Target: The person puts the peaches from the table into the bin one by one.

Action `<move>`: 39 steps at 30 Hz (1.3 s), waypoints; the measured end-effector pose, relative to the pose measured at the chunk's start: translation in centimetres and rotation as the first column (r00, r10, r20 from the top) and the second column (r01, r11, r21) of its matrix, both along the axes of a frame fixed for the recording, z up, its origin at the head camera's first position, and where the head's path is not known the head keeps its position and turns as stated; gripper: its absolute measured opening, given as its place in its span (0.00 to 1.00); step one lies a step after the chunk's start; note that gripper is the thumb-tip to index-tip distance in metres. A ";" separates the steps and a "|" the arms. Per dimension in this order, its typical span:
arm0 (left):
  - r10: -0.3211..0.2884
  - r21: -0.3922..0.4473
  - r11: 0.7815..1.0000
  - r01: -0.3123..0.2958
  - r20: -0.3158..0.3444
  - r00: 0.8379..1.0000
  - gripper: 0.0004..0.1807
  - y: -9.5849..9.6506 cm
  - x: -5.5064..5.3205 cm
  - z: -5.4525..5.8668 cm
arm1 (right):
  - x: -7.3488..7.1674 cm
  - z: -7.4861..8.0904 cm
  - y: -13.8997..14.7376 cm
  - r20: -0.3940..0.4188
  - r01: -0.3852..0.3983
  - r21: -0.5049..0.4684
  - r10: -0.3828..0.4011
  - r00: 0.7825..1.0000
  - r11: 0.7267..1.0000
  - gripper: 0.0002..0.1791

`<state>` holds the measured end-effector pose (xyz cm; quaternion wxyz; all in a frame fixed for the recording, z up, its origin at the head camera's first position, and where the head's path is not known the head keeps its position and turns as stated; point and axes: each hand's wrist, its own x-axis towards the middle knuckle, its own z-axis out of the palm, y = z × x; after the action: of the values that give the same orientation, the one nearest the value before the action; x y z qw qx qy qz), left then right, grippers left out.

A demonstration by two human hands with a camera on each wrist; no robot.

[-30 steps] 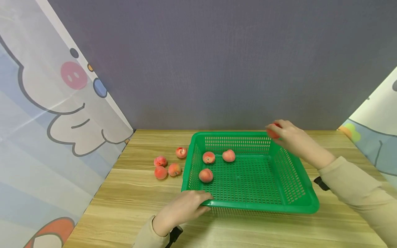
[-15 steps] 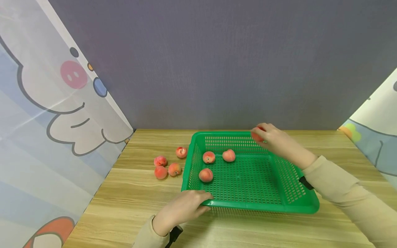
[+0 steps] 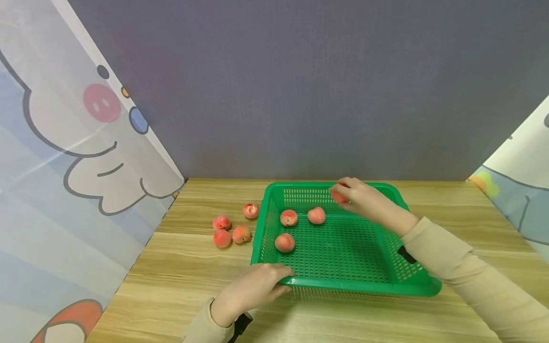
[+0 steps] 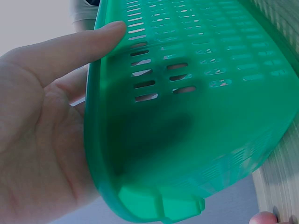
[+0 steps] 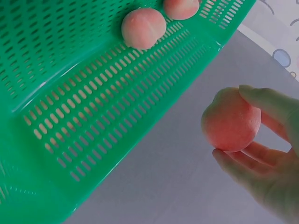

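A peach (image 5: 231,120) is pinched between the thumb and fingers of my right hand (image 3: 364,202), held over the far side of the green plastic basket (image 3: 343,286). Inside that basket lie three peaches: one near the back wall (image 3: 316,215), another in the back left corner (image 3: 289,218), and a third (image 3: 285,243) towards the front left. My left hand (image 3: 253,290) grips the basket's front rim near its left corner. In the left wrist view the thumb (image 4: 88,46) lies along the outside of the basket wall, with the rim between it and the fingers.
Left of the basket, several peaches sit on the wooden table (image 3: 180,276); one peach (image 3: 250,210) is close to the basket's side. A grey wall (image 3: 300,95) rises behind the table. A cartoon-printed sheet (image 3: 77,166) hangs at the left.
My right hand has carried its peach leftwards, from the basket's back right corner to the middle of its far side. The left hand, basket and other peaches have stayed put.
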<state>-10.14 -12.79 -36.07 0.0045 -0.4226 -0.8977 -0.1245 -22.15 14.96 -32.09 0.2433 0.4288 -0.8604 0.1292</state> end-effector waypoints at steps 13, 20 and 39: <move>0.005 -0.003 1.000 -0.005 0.015 1.000 0.07 0.0 0.1 0.1 | 0.2 -0.6 -1.7 0.087 -0.055 -0.026 0.057 0.995 0.998 0.20; 0.005 -0.006 1.000 -0.004 0.034 0.999 0.07 0.0 0.1 0.1 | 0.4 -1.0 -2.4 0.166 -0.054 0.030 0.048 0.985 0.998 0.20; 0.001 0.007 1.000 -0.001 0.020 1.000 0.07 0.0 0.1 0.2 | 0.8 -2.3 -3.7 0.302 -0.086 0.077 0.059 0.952 0.993 0.18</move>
<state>-10.08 -12.81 -35.86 -0.0028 -0.4210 -0.8974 -0.1319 -21.31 11.24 -34.44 0.0861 0.4462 -0.8757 0.1629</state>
